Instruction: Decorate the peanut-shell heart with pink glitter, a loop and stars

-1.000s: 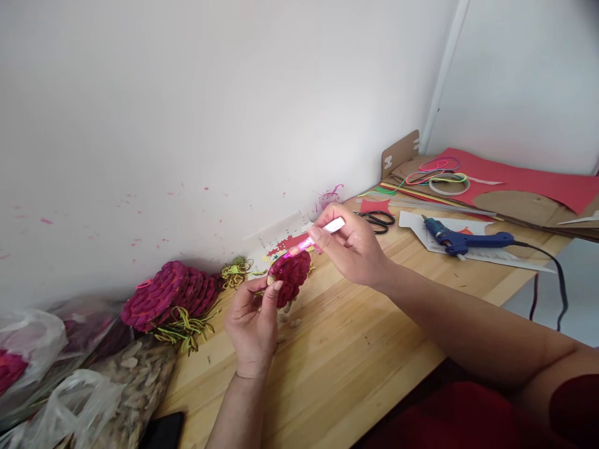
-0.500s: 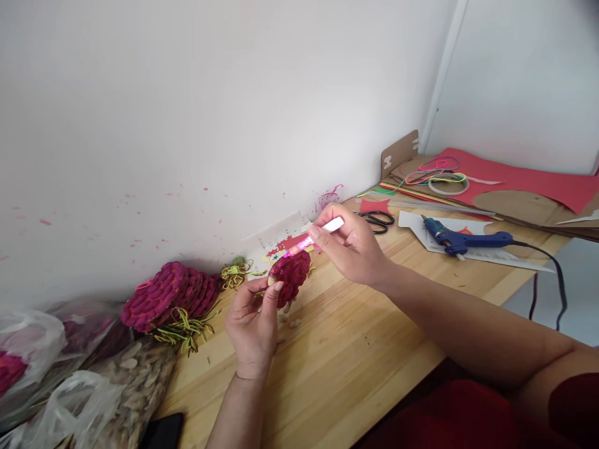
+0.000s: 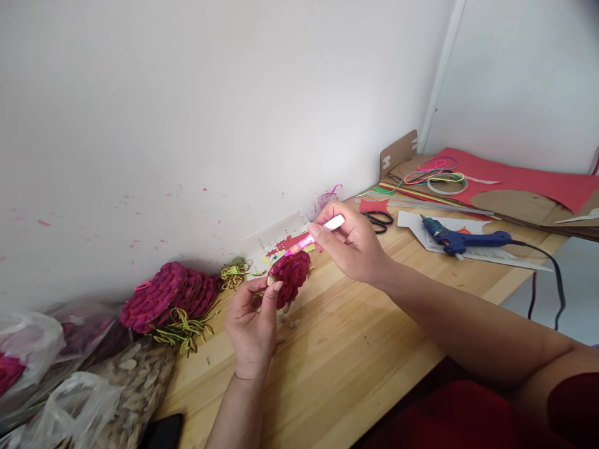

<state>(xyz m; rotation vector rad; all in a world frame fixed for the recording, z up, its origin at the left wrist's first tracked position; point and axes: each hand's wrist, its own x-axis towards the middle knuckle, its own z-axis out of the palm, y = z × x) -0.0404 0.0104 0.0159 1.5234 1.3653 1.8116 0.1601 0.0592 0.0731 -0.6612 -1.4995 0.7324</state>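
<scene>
Between thumb and fingers, my left hand (image 3: 255, 321) grips the near left edge of a dark-magenta bumpy disc (image 3: 292, 280), held tilted above the table. A pale, uncoloured piece shows at that edge by my thumb. My right hand (image 3: 349, 240) pinches a white-ended marker-like stick (image 3: 334, 222) with a bright pink lower part. Its pink tip meets the disc's upper edge, or is very close to it. A stack of similar magenta discs (image 3: 159, 296) with yellow-green cords leans against the wall, left of my left hand.
Black-handled scissors (image 3: 381, 219) and a blue glue gun (image 3: 461, 239) on white paper lie to the right, its cord running over the table edge. Red sheets (image 3: 519, 178) and cardboard are behind. Plastic bags (image 3: 84, 405), one with pale shells or seeds, sit at left near a black phone-like object (image 3: 161, 431).
Both hands keep nearly the same pose. The stick's pink tip has shifted very slightly along the disc's upper edge; the whole view has drifted a little.
</scene>
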